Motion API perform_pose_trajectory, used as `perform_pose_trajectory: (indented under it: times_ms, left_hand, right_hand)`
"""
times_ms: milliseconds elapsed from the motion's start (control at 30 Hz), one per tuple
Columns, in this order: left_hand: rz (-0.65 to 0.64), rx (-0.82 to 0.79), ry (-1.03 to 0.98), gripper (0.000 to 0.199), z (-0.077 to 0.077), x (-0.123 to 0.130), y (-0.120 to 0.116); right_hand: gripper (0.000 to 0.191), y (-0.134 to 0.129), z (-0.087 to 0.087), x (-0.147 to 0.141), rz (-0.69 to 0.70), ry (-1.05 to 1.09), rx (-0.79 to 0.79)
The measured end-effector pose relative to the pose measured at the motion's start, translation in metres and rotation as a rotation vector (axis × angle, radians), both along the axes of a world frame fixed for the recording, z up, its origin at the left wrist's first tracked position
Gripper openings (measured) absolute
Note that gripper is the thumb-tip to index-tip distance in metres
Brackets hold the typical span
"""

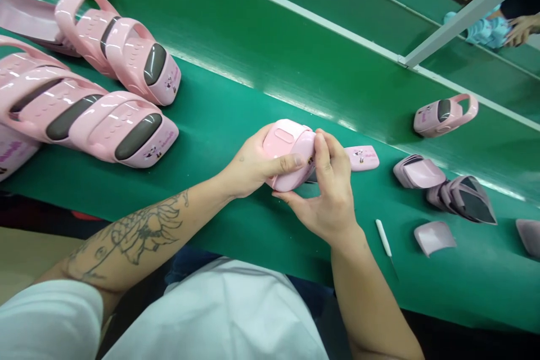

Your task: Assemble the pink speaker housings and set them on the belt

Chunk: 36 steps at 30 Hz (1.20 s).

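Note:
A glossy pink plastic casing [291,132] with a rounded end is held above the green bench, near the middle of the view. My left hand [253,163] wraps its left side, with the thumb lying across the front. At its right edge my right hand [331,185] closes, fingertips on the top corner and thumb under the lower edge. Part of a printed figure shows beside the right fingers; the casing's underside is hidden. Just behind the right hand lies a flat pink printed panel [363,158], partly covered by the fingers.
Pink handled casings [139,129] with dark windows stand in rows at left; another handled casing [445,115] stands at back right. Curved pieces [462,199] are stacked at right, near a white-handled pointed tool [383,237]. Beyond the green partition [270,28], another person's hand [522,29] holds blue items.

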State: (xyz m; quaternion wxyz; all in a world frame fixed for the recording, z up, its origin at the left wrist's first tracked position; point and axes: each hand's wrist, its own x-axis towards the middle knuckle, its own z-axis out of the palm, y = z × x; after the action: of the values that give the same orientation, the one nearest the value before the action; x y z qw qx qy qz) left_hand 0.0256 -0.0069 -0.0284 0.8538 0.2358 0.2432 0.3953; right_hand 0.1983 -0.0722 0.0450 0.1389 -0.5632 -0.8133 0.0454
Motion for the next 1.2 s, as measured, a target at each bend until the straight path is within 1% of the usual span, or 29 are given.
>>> perform_pose_trajectory:
  times_ms: [333,400,467,533,600,667,800,900,1033,1200]
  left_hand:
    - [0.027,-0.089,0.007,0.079,0.002,0.001,-0.004]
    - [0.023,-0.065,0.023,0.08,0.002,-0.001,-0.004]
    - [0.018,0.002,0.059,0.082,0.003,-0.004,-0.004]
    - [0.026,0.083,0.134,0.087,0.004,-0.007,-0.004]
    - [0.039,0.13,0.21,0.094,0.005,-0.011,-0.003]
    - [0.058,0.152,0.26,0.099,0.005,-0.014,-0.003]
    - [0.094,0.184,0.306,0.099,0.006,-0.015,-0.005]
    - [0.11,0.194,0.335,0.098,0.004,-0.016,-0.007]
    - [0.12,0.233,0.334,0.092,0.002,-0.016,-0.01]
    - [0.114,0.215,0.319,0.097,0.002,-0.015,-0.008]
  right_hand:
    - [0.114,0.0,-0.004,-0.001,-0.026,0.044,-0.015]
    - [0.116,0.002,-0.004,0.002,-0.009,0.052,-0.027]
    - [0.121,0.003,-0.003,0.004,0.031,0.044,-0.022]
    - [0.125,0.004,-0.002,0.005,0.071,0.026,0.006]
    - [0.127,0.004,-0.003,0.004,0.093,0.016,0.038]
    - [0.127,0.004,-0.003,0.002,0.095,0.022,0.059]
    - [0.123,0.002,-0.003,-0.003,0.07,0.037,0.061]
    - [0.124,0.002,0.0,-0.005,0.083,0.053,0.073]
    - [0.125,0.002,0.003,-0.007,0.107,0.063,0.08]
    - [0.127,0.002,-0.001,-0.004,0.1,0.073,0.072]
